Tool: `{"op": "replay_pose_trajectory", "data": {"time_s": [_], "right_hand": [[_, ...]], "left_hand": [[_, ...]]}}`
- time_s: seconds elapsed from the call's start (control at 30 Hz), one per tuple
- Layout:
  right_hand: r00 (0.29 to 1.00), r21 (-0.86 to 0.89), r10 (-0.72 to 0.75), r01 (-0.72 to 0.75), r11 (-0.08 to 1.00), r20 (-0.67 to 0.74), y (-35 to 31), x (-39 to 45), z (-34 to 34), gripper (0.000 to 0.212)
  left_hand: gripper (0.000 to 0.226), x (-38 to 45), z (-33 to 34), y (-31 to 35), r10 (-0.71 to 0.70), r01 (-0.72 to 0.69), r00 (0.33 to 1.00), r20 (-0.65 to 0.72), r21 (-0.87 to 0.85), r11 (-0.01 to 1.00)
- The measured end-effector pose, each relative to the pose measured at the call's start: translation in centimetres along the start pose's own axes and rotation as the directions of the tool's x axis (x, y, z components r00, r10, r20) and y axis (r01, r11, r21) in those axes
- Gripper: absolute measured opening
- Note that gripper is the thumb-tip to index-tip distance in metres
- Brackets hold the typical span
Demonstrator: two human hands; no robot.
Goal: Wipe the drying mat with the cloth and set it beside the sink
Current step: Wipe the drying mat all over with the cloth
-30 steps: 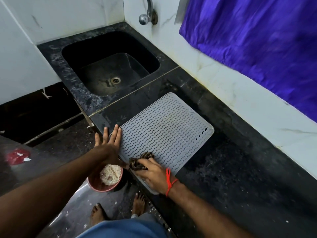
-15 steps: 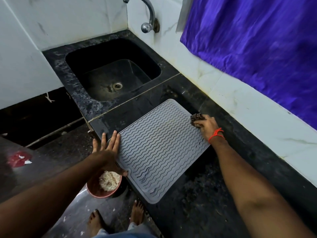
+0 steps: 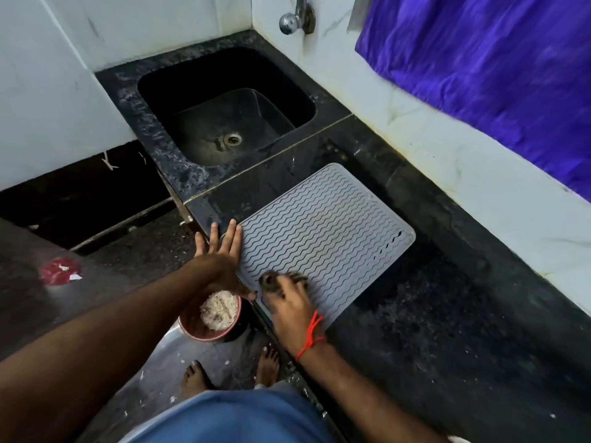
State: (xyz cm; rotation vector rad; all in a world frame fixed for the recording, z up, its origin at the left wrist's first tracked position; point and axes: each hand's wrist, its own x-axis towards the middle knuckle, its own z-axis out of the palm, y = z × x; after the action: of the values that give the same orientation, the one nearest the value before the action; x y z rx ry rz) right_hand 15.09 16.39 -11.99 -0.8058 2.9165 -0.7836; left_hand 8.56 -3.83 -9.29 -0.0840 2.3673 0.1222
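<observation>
Now drying mat (image 3: pixel 326 231) lengthwise toward wall

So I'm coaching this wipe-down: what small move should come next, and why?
Probably sweep the cloth away along the ridges toward the far corner. The right hand grips it at the near edge of the drying mat, the left hand lies flat, pinning the mat's side, and most of the mat lies ahead.

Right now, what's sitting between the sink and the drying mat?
Nothing sits there: in the head view only bare dark countertop, crossed by a thin pale seam, separates the sink from the drying mat.
</observation>
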Motion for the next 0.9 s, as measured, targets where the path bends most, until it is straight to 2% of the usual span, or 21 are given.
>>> {"op": "replay_pose_trajectory", "data": {"time_s": [0.07, 0.13, 0.2, 0.3, 0.37, 0.47, 0.6, 0.7, 0.77, 0.8, 0.9], "right_hand": [[0.988, 0.167, -0.046, 0.021, 0.986, 0.150, -2.1, -0.9, -1.2, 0.034], [0.970, 0.280, -0.041, -0.029, 0.960, 0.240, -1.8, -0.5, -3.6, 0.040], [0.977, 0.307, 0.069, -0.130, 0.943, 0.203, -0.2, 0.4, -5.7, 0.042], [0.955, 0.225, 0.294, -0.294, 0.929, 0.033, 3.1, 2.3, -7.2, 0.048], [0.940, 0.070, 0.340, -0.337, 0.939, -0.036, 5.0, 3.1, -6.6, 0.051], [0.943, -0.032, 0.324, -0.327, 0.944, -0.073, 4.9, 2.5, -4.5, 0.043], [0.981, -0.070, 0.187, -0.190, 0.979, -0.047, -0.4, -1.5, -0.9, 0.031], [0.984, 0.115, 0.140, -0.153, 0.982, 0.113, -3.4, -2.7, -0.8, 0.036], [0.950, 0.290, 0.216, -0.276, 0.916, 0.224, -3.2, -1.9, -2.5, 0.038], [0.937, 0.361, 0.267, -0.335, 0.870, 0.224, -2.7, -1.3, -3.8, 0.038], [0.874, 0.535, 0.481, -0.442, 0.720, 0.075, 0.5, 1.0, -7.0, 0.036]], "left_hand": [[0.165, -0.1, -0.1, 0.0, 0.000, 0.000, 1.000, -0.001, 0.044, 0.999], [0.159, -0.1, -0.8, 0.0, -0.005, 0.004, 1.000, 0.012, 0.083, 0.997], [0.149, -0.2, -1.6, -0.2, -0.009, 0.008, 1.000, 0.017, 0.087, 0.996], [0.117, -0.4, -2.4, 0.2, -0.007, 0.007, 0.999, 0.033, 0.024, 1.000], [0.097, -0.4, -2.3, 0.9, -0.007, 0.007, 1.000, 0.007, -0.026, 1.000], [0.094, -0.1, -1.7, 1.1, 0.004, -0.006, 0.999, -0.037, -0.053, 0.999], [0.103, 0.1, -0.8, 0.5, 0.015, -0.017, 0.997, -0.069, -0.033, 0.999], [0.103, 0.1, -0.3, 0.5, 0.025, -0.027, 0.997, -0.068, -0.038, 0.999], [0.101, 0.1, -0.4, 0.4, 0.026, -0.029, 0.997, -0.074, -0.041, 0.999], [0.101, 0.2, -0.4, 0.4, 0.027, -0.031, 0.997, -0.078, -0.042, 0.999], [0.103, 0.2, -0.4, 0.2, 0.040, -0.045, 0.995, -0.088, -0.064, 0.997]]}}
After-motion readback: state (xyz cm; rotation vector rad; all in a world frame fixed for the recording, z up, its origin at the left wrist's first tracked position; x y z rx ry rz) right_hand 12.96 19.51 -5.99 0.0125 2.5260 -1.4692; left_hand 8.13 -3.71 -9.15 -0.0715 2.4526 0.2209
